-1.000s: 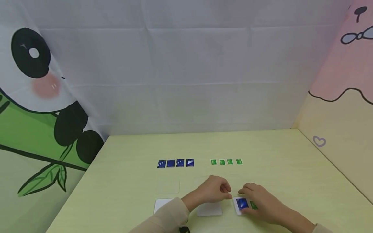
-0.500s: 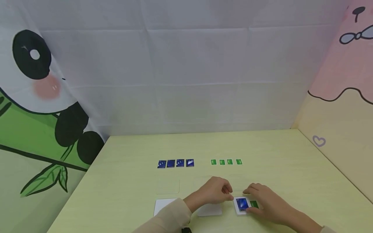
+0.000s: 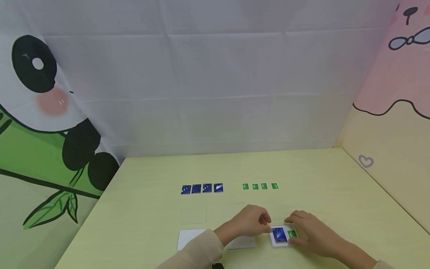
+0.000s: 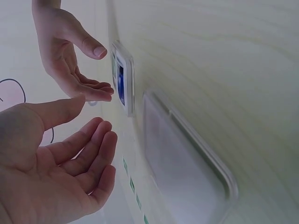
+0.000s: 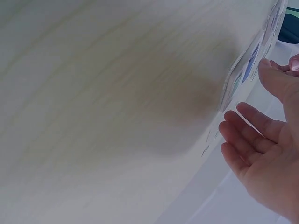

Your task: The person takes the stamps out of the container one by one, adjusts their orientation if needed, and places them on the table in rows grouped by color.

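In the head view a flat white case (image 3: 278, 245) lies on the table between my two hands. A blue picture piece (image 3: 279, 235) and a smaller green one (image 3: 291, 234) are on it side by side. My left hand (image 3: 248, 220) hovers at the case's left edge, its fingers loosely bent and holding nothing. On the right side my right hand (image 3: 312, 233) has its fingers relaxed and spread, thumb near the case's right edge. The left wrist view shows both hands apart from the case (image 4: 130, 88), with a gap between thumb and fingers on each.
Another white case (image 3: 242, 243) lies partly under my left forearm, and a third (image 3: 189, 236) is farther left. Behind them are a row of several blue pieces (image 3: 207, 188) and a row of several green pieces (image 3: 255, 186). A faint clear square (image 3: 193, 216) lies between.
My right hand has drawn back to the right, uncovering the green piece and the case's right part. My left hand has shifted slightly right, towards the case.
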A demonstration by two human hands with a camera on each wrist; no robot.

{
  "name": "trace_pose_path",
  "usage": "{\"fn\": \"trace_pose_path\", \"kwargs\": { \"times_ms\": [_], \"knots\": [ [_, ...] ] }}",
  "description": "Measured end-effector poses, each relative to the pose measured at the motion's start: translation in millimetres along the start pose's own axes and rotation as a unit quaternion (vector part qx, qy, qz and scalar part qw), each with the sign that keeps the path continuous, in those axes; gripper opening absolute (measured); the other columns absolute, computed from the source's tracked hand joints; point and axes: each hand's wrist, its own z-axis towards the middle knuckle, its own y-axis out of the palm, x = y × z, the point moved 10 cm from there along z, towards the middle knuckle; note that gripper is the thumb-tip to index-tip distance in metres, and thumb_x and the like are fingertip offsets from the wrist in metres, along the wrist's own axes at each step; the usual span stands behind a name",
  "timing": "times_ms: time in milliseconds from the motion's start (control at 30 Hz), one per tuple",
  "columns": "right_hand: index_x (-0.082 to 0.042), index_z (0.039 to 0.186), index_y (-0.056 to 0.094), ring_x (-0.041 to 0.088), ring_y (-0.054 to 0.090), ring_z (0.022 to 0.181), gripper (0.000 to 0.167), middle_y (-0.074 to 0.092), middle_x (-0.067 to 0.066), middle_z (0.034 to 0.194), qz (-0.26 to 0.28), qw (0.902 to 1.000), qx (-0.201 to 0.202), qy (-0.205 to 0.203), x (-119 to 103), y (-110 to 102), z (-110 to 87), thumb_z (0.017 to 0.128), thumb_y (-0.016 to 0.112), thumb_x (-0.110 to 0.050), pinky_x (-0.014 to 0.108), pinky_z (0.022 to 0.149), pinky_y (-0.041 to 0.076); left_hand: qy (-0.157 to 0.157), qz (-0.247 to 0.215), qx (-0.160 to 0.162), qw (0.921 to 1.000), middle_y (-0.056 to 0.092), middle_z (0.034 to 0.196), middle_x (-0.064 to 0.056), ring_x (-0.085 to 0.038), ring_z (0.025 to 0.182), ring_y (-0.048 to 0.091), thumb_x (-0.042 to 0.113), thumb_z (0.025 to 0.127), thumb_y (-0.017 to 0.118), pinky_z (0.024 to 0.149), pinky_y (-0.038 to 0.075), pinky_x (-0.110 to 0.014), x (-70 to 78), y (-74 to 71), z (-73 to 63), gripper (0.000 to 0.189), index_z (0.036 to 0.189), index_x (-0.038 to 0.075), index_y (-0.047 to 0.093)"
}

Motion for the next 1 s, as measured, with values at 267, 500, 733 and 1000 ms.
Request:
{"fn": "trace_pose_path", "kwargs": {
  "times_ms": [267, 500, 733, 1000],
  "knots": [
    [-0.017, 0.109, 0.065, 0.011, 0.06, 0.097, 0.041, 0.062, -0.012, 0.105, -0.005, 0.9997, 0.024, -0.009, 3, -2, -3.6, 0.078, 0.075, -0.042, 0.038, 0.087, 0.052, 0.001, 0.006, -0.003, 1.0, 0.067, 0.083, 0.004, 0.0, 0.072, 0.053, 0.02, 0.083, 0.074, 0.067, 0.045, -0.014, 1.9, 2.3, 2.8, 0.018, 0.095, 0.008, 0.069],
    [-0.017, 0.109, 0.065, 0.01, 0.06, 0.097, 0.041, 0.062, -0.012, 0.105, 0.008, 0.9999, 0.014, -0.003, 7, 1, -4.8, 0.079, 0.075, -0.042, 0.036, 0.087, 0.053, -0.003, 0.003, -0.006, 1.0, 0.066, 0.084, 0.003, -0.001, 0.073, 0.053, 0.02, 0.082, 0.075, 0.069, 0.045, -0.014, 0.8, 7.0, 6.4, 0.019, 0.096, 0.008, 0.069],
    [-0.016, 0.109, 0.065, 0.011, 0.06, 0.097, 0.042, 0.063, -0.011, 0.106, 0.013, 0.9999, 0.01, -0.002, 6, 0, -6.4, 0.079, 0.074, -0.045, 0.035, 0.087, 0.053, -0.015, 0.031, -0.005, 0.9994, 0.066, 0.086, 0.005, -0.001, 0.075, 0.053, 0.023, 0.082, 0.075, 0.07, 0.045, -0.014, -1.6, 11.8, 10.3, 0.02, 0.097, 0.01, 0.069],
    [-0.016, 0.108, 0.065, 0.006, 0.057, 0.093, 0.043, 0.062, -0.011, 0.105, 0.01, 0.9996, 0.013, -0.023, 3, 0, -6.9, 0.078, 0.074, -0.046, 0.032, 0.084, 0.053, -0.022, 0.077, -0.009, 0.9968, 0.063, 0.084, 0.006, -0.001, 0.072, 0.049, 0.027, 0.082, 0.075, 0.069, 0.042, -0.014, 0.8, 15.5, 12.2, 0.024, 0.1, 0.011, 0.07]
  ]
}}
